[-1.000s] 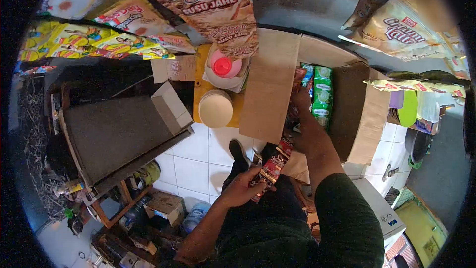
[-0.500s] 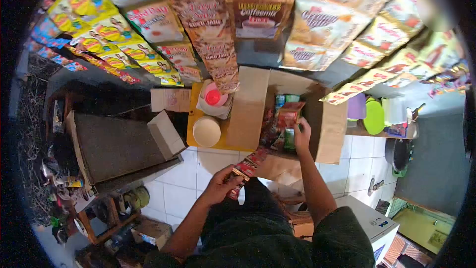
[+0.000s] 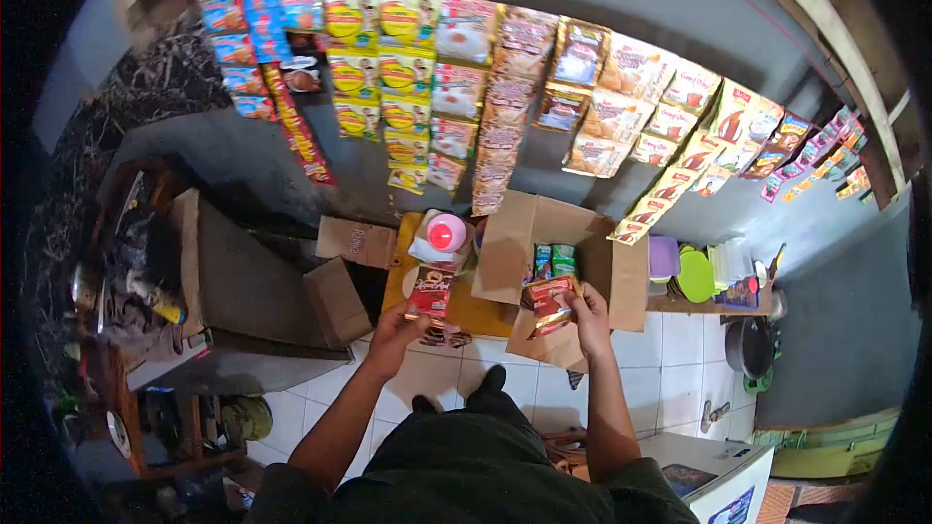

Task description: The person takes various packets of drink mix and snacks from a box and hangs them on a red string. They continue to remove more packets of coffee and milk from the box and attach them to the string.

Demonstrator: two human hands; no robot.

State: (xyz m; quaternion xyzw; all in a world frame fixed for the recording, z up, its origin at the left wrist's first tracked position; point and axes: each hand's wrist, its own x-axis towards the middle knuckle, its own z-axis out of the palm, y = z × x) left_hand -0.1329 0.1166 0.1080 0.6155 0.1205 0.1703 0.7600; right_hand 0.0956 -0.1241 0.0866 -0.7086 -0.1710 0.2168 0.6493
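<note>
My left hand (image 3: 391, 340) is closed on a strip of dark red sachets (image 3: 431, 293), held up before the yellow surface (image 3: 482, 314); part of the strip hangs below the fingers. My right hand (image 3: 591, 320) grips a red-and-brown sachet pack (image 3: 551, 305) by its right side, over the front of an open cardboard box (image 3: 626, 281). Green sachets (image 3: 562, 258) show inside the box behind that pack. The small print on both packs is blurred.
Strips of drink sachets (image 3: 406, 68) hang in a row along the grey wall. A pink-lidded container (image 3: 446, 233) stands left of the box. To the right are a purple tub (image 3: 664, 258) and a green plate (image 3: 695, 275). A white cabinet (image 3: 723, 480) stands low right.
My head view has lifted, showing more of the wall. My left hand has raised its sachet strip, and my right hand has drawn its pack toward me from inside the box.
</note>
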